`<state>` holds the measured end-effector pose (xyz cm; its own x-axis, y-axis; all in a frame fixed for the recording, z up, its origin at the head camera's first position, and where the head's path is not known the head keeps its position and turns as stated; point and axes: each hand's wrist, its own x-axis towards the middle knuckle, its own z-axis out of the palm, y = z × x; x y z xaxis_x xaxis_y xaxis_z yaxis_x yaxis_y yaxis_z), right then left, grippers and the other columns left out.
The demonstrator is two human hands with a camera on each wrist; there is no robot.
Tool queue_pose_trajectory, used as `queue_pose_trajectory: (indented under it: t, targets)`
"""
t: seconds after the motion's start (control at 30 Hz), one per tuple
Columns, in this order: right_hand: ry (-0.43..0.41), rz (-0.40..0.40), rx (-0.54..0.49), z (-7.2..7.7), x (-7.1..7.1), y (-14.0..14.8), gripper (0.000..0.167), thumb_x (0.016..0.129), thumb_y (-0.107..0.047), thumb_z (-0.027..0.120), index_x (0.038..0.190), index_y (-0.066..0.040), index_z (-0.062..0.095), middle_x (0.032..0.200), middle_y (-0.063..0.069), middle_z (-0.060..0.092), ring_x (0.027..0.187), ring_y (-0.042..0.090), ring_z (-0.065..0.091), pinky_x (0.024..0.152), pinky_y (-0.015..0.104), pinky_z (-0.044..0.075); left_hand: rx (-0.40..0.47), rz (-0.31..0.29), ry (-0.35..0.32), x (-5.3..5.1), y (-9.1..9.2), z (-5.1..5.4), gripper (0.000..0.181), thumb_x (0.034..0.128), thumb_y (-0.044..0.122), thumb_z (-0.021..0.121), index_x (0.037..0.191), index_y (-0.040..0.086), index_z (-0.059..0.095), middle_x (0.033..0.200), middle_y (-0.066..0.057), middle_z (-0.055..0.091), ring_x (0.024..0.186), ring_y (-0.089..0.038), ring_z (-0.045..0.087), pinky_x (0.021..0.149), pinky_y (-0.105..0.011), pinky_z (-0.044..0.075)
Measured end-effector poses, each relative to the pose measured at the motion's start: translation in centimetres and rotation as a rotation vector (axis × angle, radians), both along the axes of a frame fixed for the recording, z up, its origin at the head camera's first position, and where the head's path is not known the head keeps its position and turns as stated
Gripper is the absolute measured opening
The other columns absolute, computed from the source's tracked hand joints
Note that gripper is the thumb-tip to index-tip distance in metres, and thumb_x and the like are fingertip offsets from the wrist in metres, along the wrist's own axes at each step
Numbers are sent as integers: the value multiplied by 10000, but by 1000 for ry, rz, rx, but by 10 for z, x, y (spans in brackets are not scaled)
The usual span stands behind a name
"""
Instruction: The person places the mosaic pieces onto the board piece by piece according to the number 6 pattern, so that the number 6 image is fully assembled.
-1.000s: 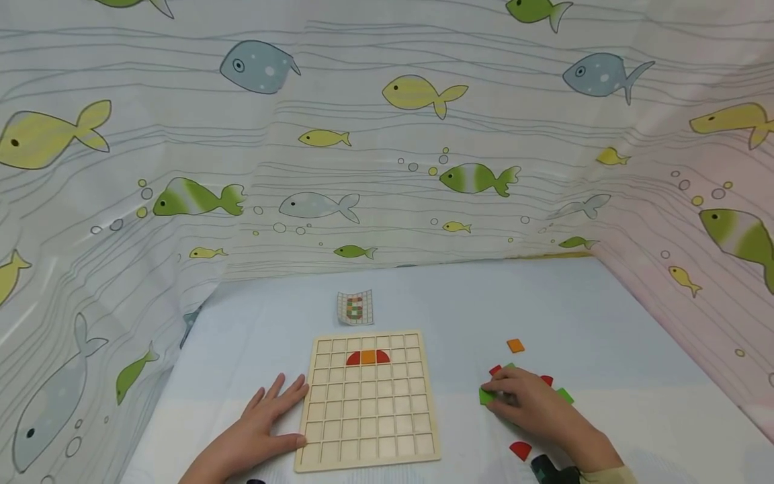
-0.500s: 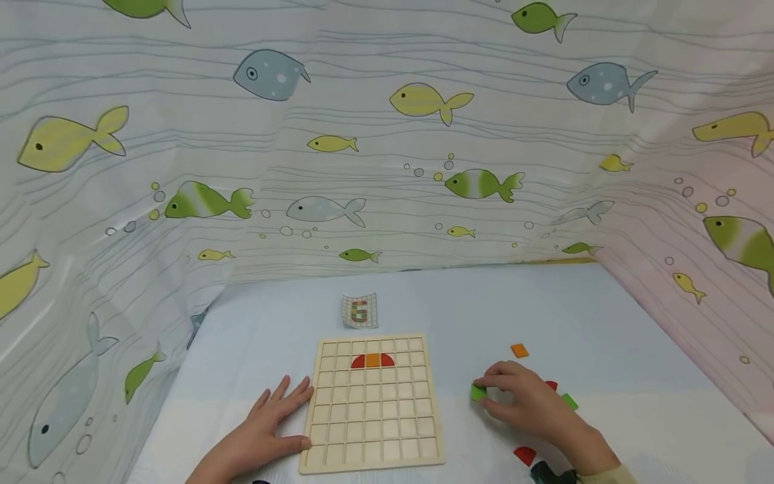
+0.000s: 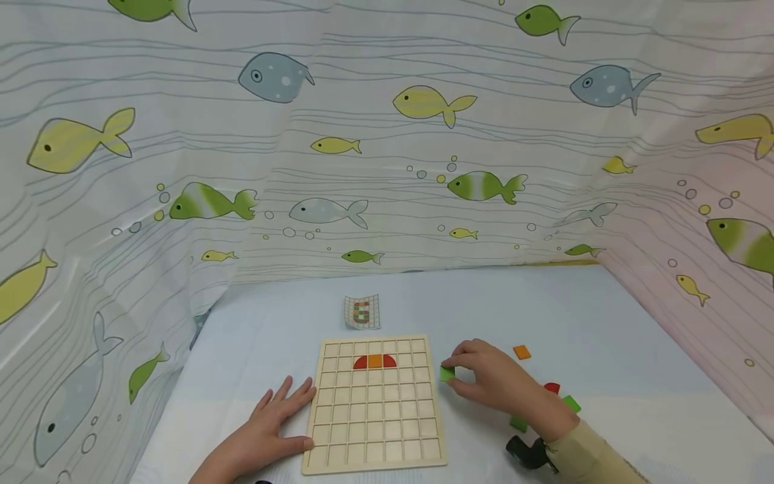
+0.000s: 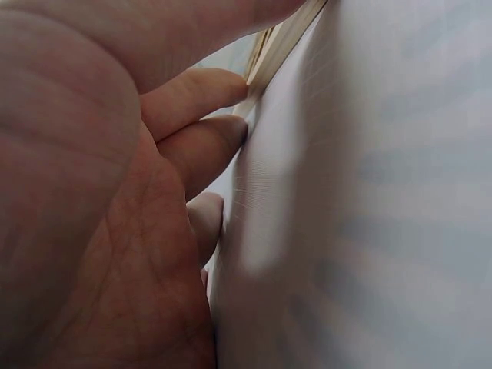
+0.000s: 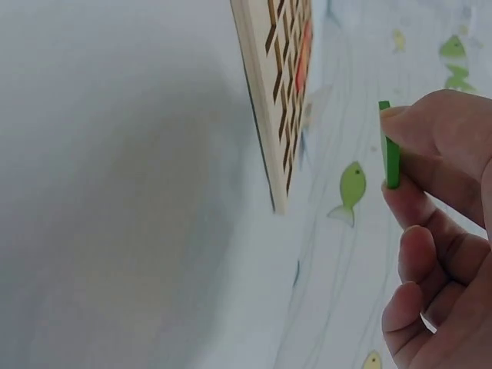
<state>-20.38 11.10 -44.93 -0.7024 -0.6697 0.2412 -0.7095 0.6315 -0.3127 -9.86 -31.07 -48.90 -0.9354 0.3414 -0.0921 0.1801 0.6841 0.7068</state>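
Observation:
Between thumb and fingers, my right hand [image 3: 492,378] pinches a green square tile [image 3: 447,374], just off the right edge of the wooden grid board [image 3: 376,468]. The right wrist view shows the same green tile [image 5: 390,146] edge-on, held clear of the table. My left hand [image 3: 263,430] lies with spread fingers against the board's left edge, thumb and fingertips touching it. In the left wrist view the fingers [image 4: 204,150] look relaxed beside the board's side. A row on the board's upper part holds an orange square [image 3: 375,361] flanked by two red quarter-round tiles [image 3: 361,363].
Behind the board lies a small pattern card [image 3: 361,312] with a coloured grid. Loose tiles are at the right: an orange square [image 3: 522,351], a red piece [image 3: 551,388] and green pieces [image 3: 571,403], partly behind the right arm. A fish-print curtain [image 3: 375,168] surrounds the table.
My right hand has carried the green tile from the loose pieces leftward and away from me, to near the board's right edge. The left hand has stayed at the board.

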Motion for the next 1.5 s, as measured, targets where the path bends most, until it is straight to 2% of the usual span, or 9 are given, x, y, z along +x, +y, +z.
queue_pose_trajectory:
  t: [0.2, 0.47, 0.93, 1.2, 1.5]
  targets:
    - [8, 35, -3, 0, -8, -21, 231, 849, -270, 774, 1069, -198, 771, 996, -116, 608, 949, 67, 558, 794, 247, 536, -11, 4, -8, 0, 0, 0, 865, 827, 489, 753, 1505, 66, 421, 1590, -119, 289, 1469, -453, 9, 1112, -657, -68]
    - [-27, 53, -27, -6, -10, -46, 231, 851, -270, 784, 1063, -181, 768, 994, -103, 617, 965, 86, 567, 819, 258, 530, -24, 10, -3, 0, -1, -1, 875, 813, 498, 761, 1499, 65, 432, 1585, -117, 300, 1467, -458, 22, 1102, -682, -49]
    - [-48, 96, -21, 2, -16, -76, 234, 870, -235, 764, 1086, -145, 770, 1010, -68, 644, 953, 92, 579, 798, 247, 535, -28, 13, -23, -1, 1, 1, 886, 814, 505, 757, 1503, 61, 422, 1590, -117, 290, 1470, -451, 15, 1107, -674, -58]
    - [-38, 145, -3, 2, -18, -96, 218, 877, -214, 750, 1080, -136, 773, 999, -57, 656, 947, 106, 583, 816, 220, 522, -29, 15, -19, -1, 1, 0, 883, 811, 506, 759, 1501, 65, 429, 1588, -110, 295, 1472, -444, 23, 1110, -663, -57]
    - [-58, 156, 41, 0, -21, -115, 220, 891, -249, 743, 1093, -166, 775, 1007, -80, 647, 920, 74, 564, 777, 193, 502, -29, 20, -22, -2, 0, -2, 889, 803, 516, 761, 1496, 65, 437, 1587, -111, 298, 1473, -437, 17, 1118, -645, -55]
